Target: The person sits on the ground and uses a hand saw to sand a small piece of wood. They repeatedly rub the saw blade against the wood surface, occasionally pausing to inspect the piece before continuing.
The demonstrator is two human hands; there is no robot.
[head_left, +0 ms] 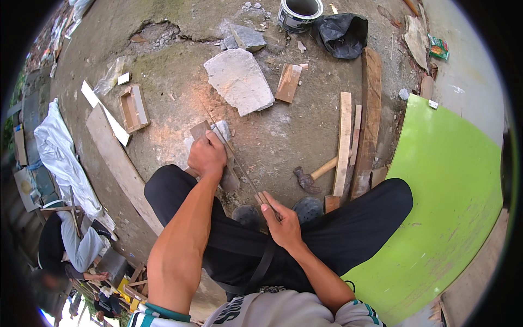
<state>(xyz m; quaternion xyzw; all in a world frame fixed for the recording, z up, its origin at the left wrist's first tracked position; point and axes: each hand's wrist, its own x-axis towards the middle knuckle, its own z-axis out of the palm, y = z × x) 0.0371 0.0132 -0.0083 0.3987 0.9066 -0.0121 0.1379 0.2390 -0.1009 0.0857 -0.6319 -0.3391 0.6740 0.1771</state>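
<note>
My left hand (pixel 207 156) is closed over a small brown wooden block (pixel 200 129), held low in front of my left knee. A long, thin metal blade-like tool (pixel 243 170) runs slantwise past that hand and the wood. Its near end is in my right hand (pixel 281 220), whose fingers are wrapped around it. Whether it is a file or a saw blade I cannot tell. Beneath my left hand, another flat wooden piece (pixel 230 177) and a pale stone (pixel 220 131) show in part. A hammer (pixel 309 175) with a wooden handle lies right of my hands.
Several wooden strips (pixel 343 144) lie at the right, beside a bright green sheet (pixel 441 201). Ahead are a flat stone slab (pixel 238 80), a wooden block (pixel 288 83), a can (pixel 298 22) and a black bag (pixel 341 35). A hollowed wooden piece (pixel 134 108) lies left; another person (pixel 81 240) sits lower left.
</note>
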